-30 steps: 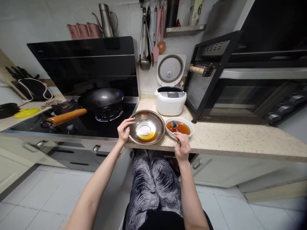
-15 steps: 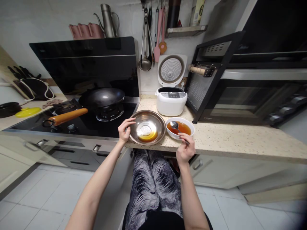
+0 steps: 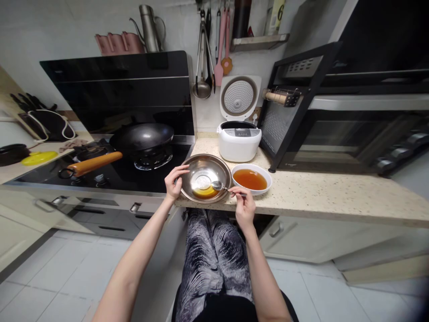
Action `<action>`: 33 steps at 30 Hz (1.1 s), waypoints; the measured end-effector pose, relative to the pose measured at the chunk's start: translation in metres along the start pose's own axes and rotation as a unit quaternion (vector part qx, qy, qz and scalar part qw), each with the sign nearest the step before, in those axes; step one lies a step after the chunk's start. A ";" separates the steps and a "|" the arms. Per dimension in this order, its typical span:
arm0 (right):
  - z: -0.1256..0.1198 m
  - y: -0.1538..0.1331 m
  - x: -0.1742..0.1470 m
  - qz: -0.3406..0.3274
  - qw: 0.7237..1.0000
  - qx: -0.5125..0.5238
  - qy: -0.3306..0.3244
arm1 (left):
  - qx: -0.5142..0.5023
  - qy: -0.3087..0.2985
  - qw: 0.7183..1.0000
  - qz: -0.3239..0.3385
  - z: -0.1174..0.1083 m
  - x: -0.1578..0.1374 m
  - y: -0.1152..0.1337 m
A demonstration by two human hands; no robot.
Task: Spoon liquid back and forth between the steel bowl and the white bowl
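My left hand [image 3: 174,182] grips the left rim of a shallow round metal bowl [image 3: 224,166], fingers over the edge. Amber liquid [image 3: 203,192] lies in the near part of that bowl. In my right hand [image 3: 244,205] is a metal spoon [image 3: 217,184], pinched by its handle, with the spoon's head over the right inside of the metal bowl. Just right of it stands a white bowl [image 3: 269,187] holding reddish-amber liquid [image 3: 250,179]. Both bowls rest on the speckled counter near its front edge.
Behind the bowls stands a white rice cooker [image 3: 238,147] with its lid raised. To the left, a wok [image 3: 142,135] sits on the stove, its orange handle [image 3: 95,163] pointing forward. A black rack [image 3: 291,112] and an oven [image 3: 335,138] occupy the right.
My right hand has moved left, carrying the spoon from over the white bowl to over the metal bowl. My left hand keeps its place on the rim.
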State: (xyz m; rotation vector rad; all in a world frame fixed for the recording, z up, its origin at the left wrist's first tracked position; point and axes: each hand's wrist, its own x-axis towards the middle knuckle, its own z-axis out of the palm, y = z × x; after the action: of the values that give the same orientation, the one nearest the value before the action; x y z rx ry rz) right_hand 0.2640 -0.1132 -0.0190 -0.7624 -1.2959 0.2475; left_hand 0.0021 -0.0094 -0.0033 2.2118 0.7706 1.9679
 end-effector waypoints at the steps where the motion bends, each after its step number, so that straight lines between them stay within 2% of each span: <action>1: 0.000 0.001 0.000 0.006 1.000 -0.001 -0.007 | -0.002 0.002 1.000 0.001 0.000 0.000 0.000; 15: 0.000 0.008 -0.003 0.066 0.996 0.038 -0.040 | 0.007 0.003 1.000 -0.001 0.000 0.001 0.003; 25: 0.010 0.012 -0.007 0.125 0.987 0.093 -0.026 | 0.013 0.006 1.000 -0.001 0.000 0.000 0.001; 33: 0.012 0.015 -0.007 0.143 0.980 0.142 -0.008 | 0.019 0.005 1.000 -0.002 0.000 0.000 0.001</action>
State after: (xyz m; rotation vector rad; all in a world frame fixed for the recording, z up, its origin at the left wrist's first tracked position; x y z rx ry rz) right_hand 0.2548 -0.1018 -0.0334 -0.7000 -1.1325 0.6561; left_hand 0.0028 -0.0104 -0.0029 2.2197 0.8199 1.9802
